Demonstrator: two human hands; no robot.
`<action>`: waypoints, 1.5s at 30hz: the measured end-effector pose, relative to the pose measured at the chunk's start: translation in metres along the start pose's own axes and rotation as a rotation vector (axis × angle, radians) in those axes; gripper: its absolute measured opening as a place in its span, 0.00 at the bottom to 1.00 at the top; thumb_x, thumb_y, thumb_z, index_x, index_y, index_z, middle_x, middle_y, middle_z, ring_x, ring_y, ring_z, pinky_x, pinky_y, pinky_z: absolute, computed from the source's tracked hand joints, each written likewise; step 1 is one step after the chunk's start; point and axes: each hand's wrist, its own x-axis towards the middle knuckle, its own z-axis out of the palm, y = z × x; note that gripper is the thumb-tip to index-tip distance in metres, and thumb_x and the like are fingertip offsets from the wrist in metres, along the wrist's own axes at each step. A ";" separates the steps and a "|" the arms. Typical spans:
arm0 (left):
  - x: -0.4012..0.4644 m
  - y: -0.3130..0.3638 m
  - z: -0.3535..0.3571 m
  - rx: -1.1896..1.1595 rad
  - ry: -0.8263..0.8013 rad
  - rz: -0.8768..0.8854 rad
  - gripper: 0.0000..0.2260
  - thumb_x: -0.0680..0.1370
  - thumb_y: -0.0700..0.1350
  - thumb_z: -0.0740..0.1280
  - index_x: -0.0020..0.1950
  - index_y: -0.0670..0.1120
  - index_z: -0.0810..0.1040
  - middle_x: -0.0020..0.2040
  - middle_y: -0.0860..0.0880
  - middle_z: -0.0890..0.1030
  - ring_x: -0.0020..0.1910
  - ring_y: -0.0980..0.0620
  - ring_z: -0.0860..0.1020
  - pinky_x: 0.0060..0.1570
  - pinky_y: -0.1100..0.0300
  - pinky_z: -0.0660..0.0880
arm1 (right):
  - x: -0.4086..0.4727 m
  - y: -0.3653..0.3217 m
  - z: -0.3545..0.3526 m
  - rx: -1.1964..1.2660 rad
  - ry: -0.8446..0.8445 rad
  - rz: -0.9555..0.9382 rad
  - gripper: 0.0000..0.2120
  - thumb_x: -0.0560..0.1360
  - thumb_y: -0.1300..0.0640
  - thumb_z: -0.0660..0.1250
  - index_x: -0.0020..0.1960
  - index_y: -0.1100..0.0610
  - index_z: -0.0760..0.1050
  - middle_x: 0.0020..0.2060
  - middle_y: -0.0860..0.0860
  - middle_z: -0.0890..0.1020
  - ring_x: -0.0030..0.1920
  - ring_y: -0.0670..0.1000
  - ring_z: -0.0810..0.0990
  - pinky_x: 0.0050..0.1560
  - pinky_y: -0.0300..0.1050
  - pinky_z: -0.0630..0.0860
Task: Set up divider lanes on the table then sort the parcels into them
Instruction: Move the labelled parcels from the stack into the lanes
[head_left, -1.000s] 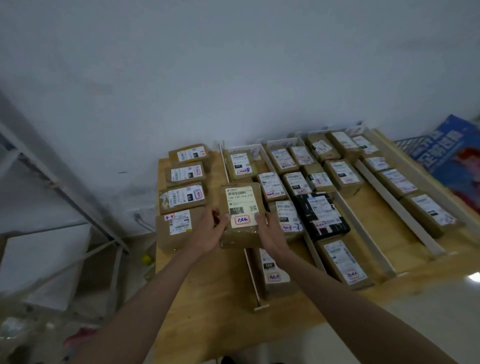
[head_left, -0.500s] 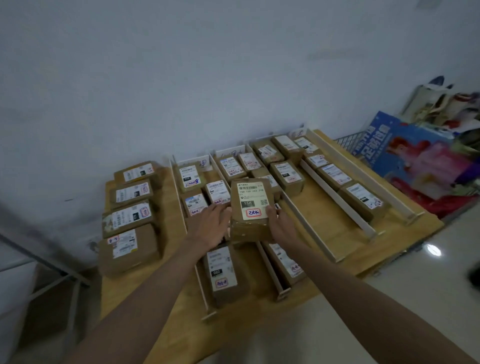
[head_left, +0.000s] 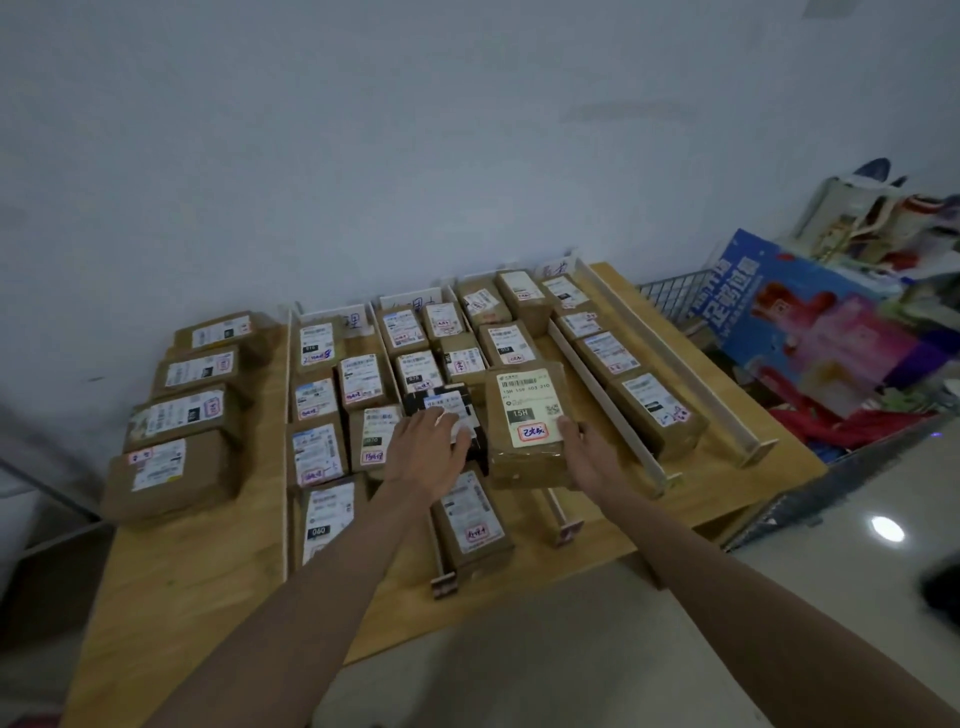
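The right hand grips the near right edge of a brown parcel, held above the lanes around mid-table. The left hand lies open, fingers straight, over a black parcel just left of it. White dividers run from the near edge to the wall edge of the table, parcels lined between them. Four larger boxes sit along the left edge.
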 end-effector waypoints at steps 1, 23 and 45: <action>0.000 0.006 0.001 0.002 -0.007 -0.009 0.22 0.84 0.56 0.48 0.72 0.49 0.71 0.72 0.48 0.71 0.71 0.48 0.68 0.72 0.50 0.61 | 0.002 0.003 -0.005 0.004 -0.006 0.002 0.24 0.82 0.40 0.54 0.67 0.56 0.70 0.55 0.53 0.80 0.53 0.54 0.80 0.57 0.58 0.79; 0.139 0.067 0.069 -0.097 -0.041 -0.046 0.20 0.83 0.55 0.51 0.63 0.48 0.77 0.63 0.49 0.78 0.63 0.51 0.74 0.67 0.52 0.68 | 0.150 0.036 -0.076 -0.043 0.010 0.024 0.21 0.82 0.42 0.55 0.66 0.56 0.72 0.56 0.52 0.81 0.56 0.54 0.79 0.59 0.57 0.77; 0.298 0.119 0.120 -0.147 -0.208 -0.222 0.21 0.84 0.52 0.54 0.74 0.47 0.67 0.73 0.48 0.70 0.68 0.48 0.71 0.69 0.47 0.67 | 0.387 0.026 -0.073 -0.177 -0.154 -0.026 0.28 0.78 0.36 0.58 0.69 0.55 0.67 0.61 0.56 0.77 0.59 0.57 0.77 0.59 0.57 0.77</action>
